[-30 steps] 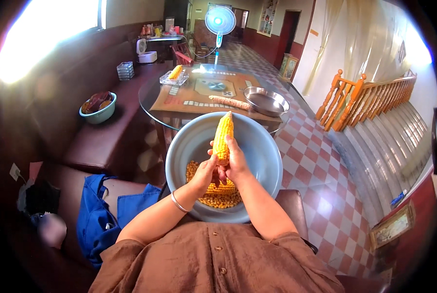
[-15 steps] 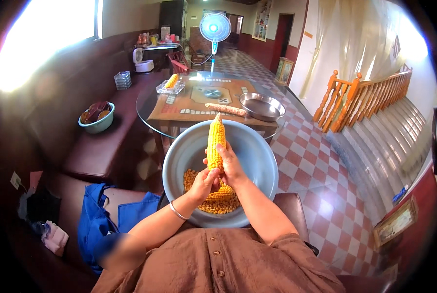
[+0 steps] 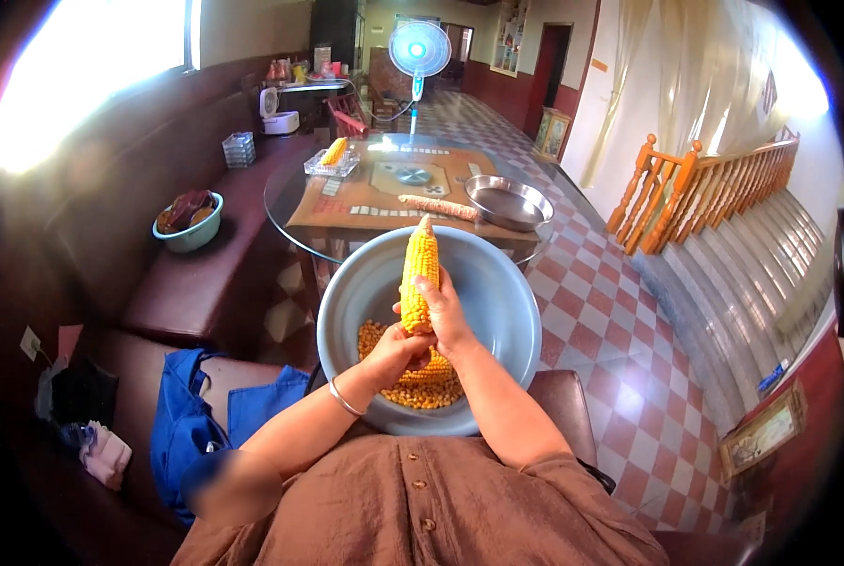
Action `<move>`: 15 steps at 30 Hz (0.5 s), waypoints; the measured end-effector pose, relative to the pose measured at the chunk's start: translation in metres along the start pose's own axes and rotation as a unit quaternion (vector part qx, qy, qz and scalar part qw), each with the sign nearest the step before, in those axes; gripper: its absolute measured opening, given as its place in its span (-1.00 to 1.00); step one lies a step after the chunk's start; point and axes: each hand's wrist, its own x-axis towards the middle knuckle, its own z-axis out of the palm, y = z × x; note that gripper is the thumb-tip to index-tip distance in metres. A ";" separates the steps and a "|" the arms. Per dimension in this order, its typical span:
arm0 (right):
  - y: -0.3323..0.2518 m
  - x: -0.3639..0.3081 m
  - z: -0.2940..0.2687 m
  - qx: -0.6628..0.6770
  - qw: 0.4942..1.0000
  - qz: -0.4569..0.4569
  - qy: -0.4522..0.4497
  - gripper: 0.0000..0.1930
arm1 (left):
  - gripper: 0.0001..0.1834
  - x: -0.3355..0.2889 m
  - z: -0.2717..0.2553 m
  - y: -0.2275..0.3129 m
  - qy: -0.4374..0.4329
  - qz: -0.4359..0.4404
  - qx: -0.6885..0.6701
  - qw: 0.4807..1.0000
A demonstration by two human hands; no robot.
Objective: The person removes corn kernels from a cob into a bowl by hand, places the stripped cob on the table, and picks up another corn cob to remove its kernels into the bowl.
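Head view has the right hand (image 3: 448, 318) wrapped around a yellow ear of corn (image 3: 420, 278), tip pointing away, held over a big blue-grey basin (image 3: 502, 311). Left hand (image 3: 397, 353) is curled against the butt end, can't tell if it's actually gripping. Loose kernels (image 3: 424, 394) and another ear (image 3: 431, 372) sit in the basin; stripped cob (image 3: 441, 207) is on the glass table (image 3: 281, 200).

And straight ahead of me, past the glass-topped table (image 3: 282, 193), there's the pedestal fan (image 3: 419, 49), facing my way! Left of me, a white rice cooker (image 3: 280, 123), lid up; on the maroon bench (image 3: 205, 283), stacked clear dishes (image 3: 239, 150) and a pale green bowl (image 3: 194, 235). Over on my right, a wooden balustrade (image 3: 688, 208) climbs beside grey stairs (image 3: 738, 274), a framed picture (image 3: 763, 432) below!
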 end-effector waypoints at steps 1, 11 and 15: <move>0.000 0.000 -0.002 0.006 1.000 -0.002 0.019 -0.53 | -0.82 0.000 0.000 0.001 -0.019 -0.003 0.007 1.000; 0.003 -0.001 -0.010 0.032 0.998 0.000 0.046 -0.60 | -0.49 0.003 -0.001 -0.002 0.001 0.024 0.085 0.996; -0.004 -0.002 -0.013 0.041 0.999 0.019 0.000 -0.62 | -0.60 0.001 -0.001 0.006 -0.062 -0.008 0.029 0.998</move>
